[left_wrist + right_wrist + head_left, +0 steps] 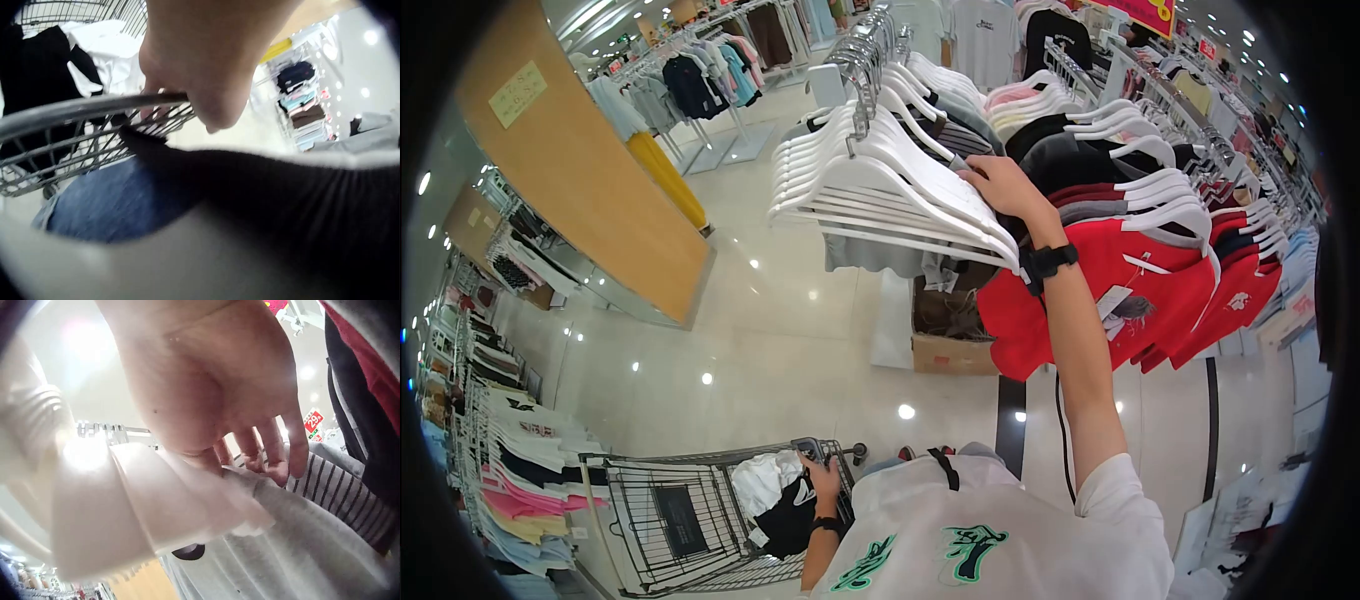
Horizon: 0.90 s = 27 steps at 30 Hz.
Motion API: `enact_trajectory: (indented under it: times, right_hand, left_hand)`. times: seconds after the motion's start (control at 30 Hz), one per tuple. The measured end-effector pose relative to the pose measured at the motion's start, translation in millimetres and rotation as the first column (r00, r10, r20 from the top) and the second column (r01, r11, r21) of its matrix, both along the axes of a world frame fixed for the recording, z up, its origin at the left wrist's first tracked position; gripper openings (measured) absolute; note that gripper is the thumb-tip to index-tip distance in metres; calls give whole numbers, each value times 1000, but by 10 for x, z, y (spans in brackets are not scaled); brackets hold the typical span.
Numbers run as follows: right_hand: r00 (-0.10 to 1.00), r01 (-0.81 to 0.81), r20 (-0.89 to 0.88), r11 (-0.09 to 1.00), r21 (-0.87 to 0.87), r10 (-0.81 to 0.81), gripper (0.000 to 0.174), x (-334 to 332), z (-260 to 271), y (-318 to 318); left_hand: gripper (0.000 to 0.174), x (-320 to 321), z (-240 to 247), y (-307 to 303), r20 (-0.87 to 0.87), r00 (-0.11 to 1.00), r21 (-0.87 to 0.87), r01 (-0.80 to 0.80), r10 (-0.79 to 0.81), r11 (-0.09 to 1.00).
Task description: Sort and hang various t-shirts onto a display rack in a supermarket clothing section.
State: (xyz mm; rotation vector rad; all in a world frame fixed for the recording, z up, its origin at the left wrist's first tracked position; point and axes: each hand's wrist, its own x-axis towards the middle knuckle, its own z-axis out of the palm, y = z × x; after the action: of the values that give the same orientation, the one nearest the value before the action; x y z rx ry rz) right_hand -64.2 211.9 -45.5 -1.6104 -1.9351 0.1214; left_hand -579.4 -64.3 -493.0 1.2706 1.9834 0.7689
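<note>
The right hand [1003,185] reaches up and far to a tight bunch of white hangers [870,185] on a rail [868,55], just left of the red shirts [1130,290]. It lies on the right end of the hangers, palm down. In the right wrist view its fingers [294,447] are spread and only slightly bent, and their tips touch a grey shirt [300,556] where it meets a hanger's shoulder. A striped shirt [353,497] hangs just right of the grey one. The hand grips nothing that can be seen, and the thumb is out of sight. The left hand [822,482] is low and near, beside the person's hip. Its fingers are curled fully round the handle [75,110] of a wire cart [670,510], and it holds the bar from above. The cart stands near left on the shiny floor, with black and white clothes [775,500] piled inside it just beyond the handle. A cardboard box [952,350] sits on the floor under the hangers, well apart from the cart.
</note>
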Motion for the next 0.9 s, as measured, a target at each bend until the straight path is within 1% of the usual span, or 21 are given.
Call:
enact_trajectory:
  times: [0.03,0.07,0.13,0.17,0.23,0.27,0.33,0.4,0.47,0.53,0.6,0.67,0.73,0.8,0.83,0.87,0.9]
  right_hand:
    - [998,-57,23,995,84,55,33,9,-43,-39]
    - [998,-53,26,996,74,51,33,-2,-42,-114]
    - [998,3,-68,999,36,-1,29,-30,-32,-268]
    - [998,7,-62,999,33,-5,29,-49,-62,-325]
    - [987,79,-147,994,73,-68,26,-76,-112,-423]
    - [987,84,-142,994,73,-73,26,-73,-134,-451]
    - [976,93,-207,987,130,-65,25,-74,-171,-496]
    - [973,95,-223,982,162,-57,26,-106,-189,-591]
    - [961,151,-259,965,212,-94,24,-117,-267,-644]
    - [926,209,-350,965,160,-142,25,-221,-267,-782]
    - [910,270,-381,933,237,-167,25,-216,-485,-819]
    - [896,281,-414,929,241,-164,26,-190,-713,-878]
    - [883,290,-442,925,246,-159,28,-220,-894,-925]
    - [796,315,-592,922,224,-128,29,-250,-1071,-988]
    - [781,341,-604,919,200,-158,29,-250,-1161,-1005]
    - [754,324,-644,926,193,-130,21,-283,-1200,-1040]
    - [765,302,-634,932,201,-111,15,-276,-1329,-1043]
  left_hand:
    - [97,-107,-416,-41,-92,995,83,45,-37,995]
    - [97,-48,-306,-66,-89,995,74,49,-43,996]
    - [93,61,-51,-71,-167,985,-5,-36,34,999]
    - [92,80,14,-68,-197,980,-23,-37,32,999]
    - [93,77,52,-32,-149,988,-38,-44,38,998]
    - [93,67,48,-23,-110,993,-54,-52,46,997]
    - [94,77,42,-12,-118,992,-55,-51,45,997]
    - [95,61,26,6,-115,992,-58,-53,46,997]
    - [98,78,112,9,-90,995,-74,-40,33,996]
    - [99,97,167,24,-115,993,-117,-55,41,992]
    - [99,97,127,2,-114,992,-82,-56,47,995]
    - [99,91,138,6,-114,992,-49,-62,56,997]
    - [99,124,229,-5,-118,992,-101,-62,50,993]
    - [100,94,148,-2,-116,991,-83,-69,59,994]
    - [100,88,124,-8,-127,991,-74,-61,51,995]
    - [101,78,105,-23,-139,989,-67,-49,40,997]
    - [101,70,74,-23,-154,988,-38,-37,31,999]
